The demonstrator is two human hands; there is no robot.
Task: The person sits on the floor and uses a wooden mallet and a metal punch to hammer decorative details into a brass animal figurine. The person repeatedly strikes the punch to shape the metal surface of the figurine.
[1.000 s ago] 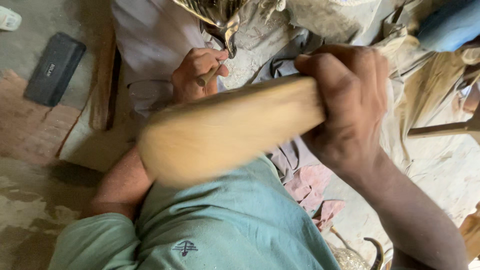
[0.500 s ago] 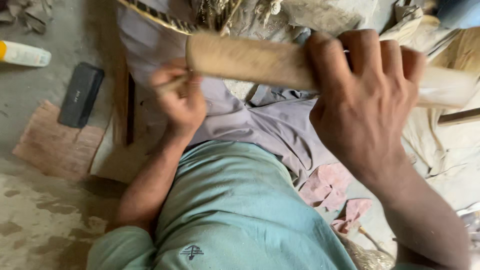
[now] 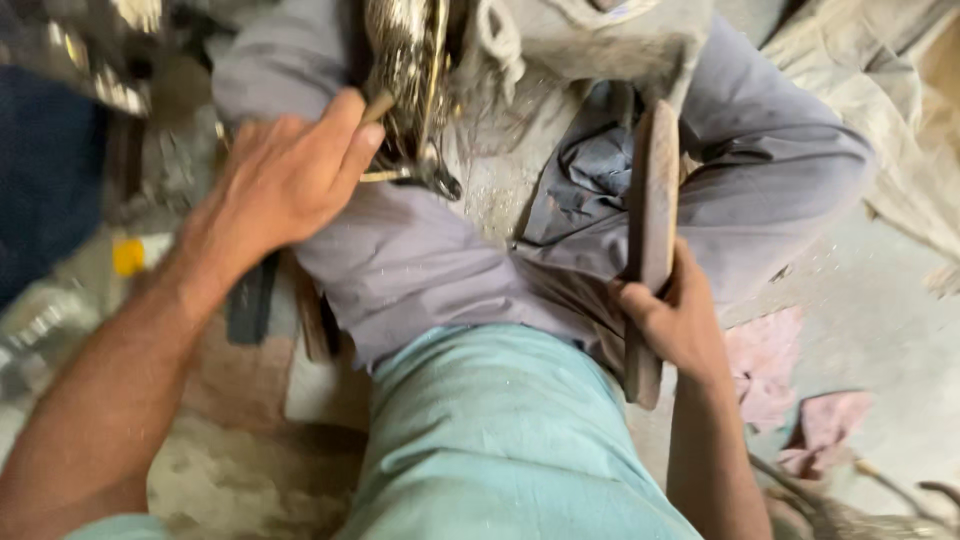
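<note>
I sit with grey trousers (image 3: pixel 420 260) and a teal shirt (image 3: pixel 500 440) in view. My left hand (image 3: pixel 280 180) is closed around a thin wooden-handled tool (image 3: pixel 378 104), pressed against a shiny metal piece (image 3: pixel 405 70) that rests at my lap. My right hand (image 3: pixel 680 320) grips a long wooden baton (image 3: pixel 652 190) near its lower end. The baton stands nearly upright along my right thigh, apart from the metal piece. The tool's tip is hidden behind the metal.
Pink rags (image 3: pixel 765 370) lie on the dusty floor at the right. A beige cloth (image 3: pixel 880 100) is spread at the top right. A dark flat block (image 3: pixel 250 300) and a yellow object (image 3: pixel 128 257) sit at the left, blurred.
My right hand has brought the wooden baton down from in front of the camera to my right thigh. My left hand stays on the small tool at the metal piece.
</note>
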